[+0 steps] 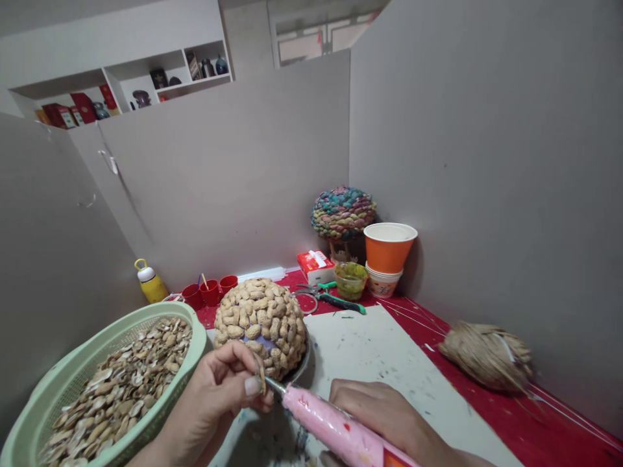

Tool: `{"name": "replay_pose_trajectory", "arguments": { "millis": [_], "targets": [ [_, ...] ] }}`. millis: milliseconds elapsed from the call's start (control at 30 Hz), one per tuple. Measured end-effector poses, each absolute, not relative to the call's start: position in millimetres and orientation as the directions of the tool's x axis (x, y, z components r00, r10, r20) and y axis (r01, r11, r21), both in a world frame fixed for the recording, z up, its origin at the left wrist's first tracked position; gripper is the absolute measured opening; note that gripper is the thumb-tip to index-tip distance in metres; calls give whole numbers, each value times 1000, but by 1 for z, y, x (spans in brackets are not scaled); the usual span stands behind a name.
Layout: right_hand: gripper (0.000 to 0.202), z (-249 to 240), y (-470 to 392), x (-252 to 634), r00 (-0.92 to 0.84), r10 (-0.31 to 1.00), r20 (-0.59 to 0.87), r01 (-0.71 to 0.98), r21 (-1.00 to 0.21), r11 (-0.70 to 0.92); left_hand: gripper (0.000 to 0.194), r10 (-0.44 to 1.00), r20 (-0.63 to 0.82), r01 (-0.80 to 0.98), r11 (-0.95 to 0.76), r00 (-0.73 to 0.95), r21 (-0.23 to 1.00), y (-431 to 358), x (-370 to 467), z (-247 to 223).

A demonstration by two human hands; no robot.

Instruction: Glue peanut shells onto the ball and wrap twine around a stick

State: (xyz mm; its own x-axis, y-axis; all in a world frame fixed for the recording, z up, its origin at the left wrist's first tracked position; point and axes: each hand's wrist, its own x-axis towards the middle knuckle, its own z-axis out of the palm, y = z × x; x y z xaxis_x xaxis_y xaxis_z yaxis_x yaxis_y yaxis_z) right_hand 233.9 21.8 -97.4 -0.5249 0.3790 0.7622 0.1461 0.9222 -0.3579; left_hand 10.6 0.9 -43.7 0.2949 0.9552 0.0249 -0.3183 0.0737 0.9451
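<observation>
Between thumb and fingers, my left hand [228, 383] pinches a peanut shell [263, 380], largely hidden by the fingertips. My right hand [384, 412] is wrapped round a pink hot glue gun [335, 425], its metal nozzle pointing left and meeting the shell. Just behind the hands rests a ball covered in peanut shells [263, 311], with a purple patch of its surface bare at the front. A dark round dish [304, 366] is partly visible beneath it. To the left, a green basket [197, 331] holds many loose half shells.
Behind lie pliers [341, 303], a glass bowl [351, 282], a tissue pack [315, 266] and red cups [210, 293]. Orange paper cups [389, 253] stand beside a colourful woven ball [343, 214]. Twine [487, 357] lies right of the board [403, 370]. A yellow bottle [152, 285] stands back left.
</observation>
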Motion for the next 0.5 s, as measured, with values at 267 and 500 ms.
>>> {"name": "replay_pose_trajectory", "arguments": {
  "millis": [267,500],
  "targets": [
    [28,-99,21,235,-514,370,774,172,-330,928,10,960,18,-299,69,278,952,1,9,-44],
    [27,-98,20,234,-510,368,778,178,-324,929,11,965,26,-267,47,261,963,-1,11,-43]
  ]
}}
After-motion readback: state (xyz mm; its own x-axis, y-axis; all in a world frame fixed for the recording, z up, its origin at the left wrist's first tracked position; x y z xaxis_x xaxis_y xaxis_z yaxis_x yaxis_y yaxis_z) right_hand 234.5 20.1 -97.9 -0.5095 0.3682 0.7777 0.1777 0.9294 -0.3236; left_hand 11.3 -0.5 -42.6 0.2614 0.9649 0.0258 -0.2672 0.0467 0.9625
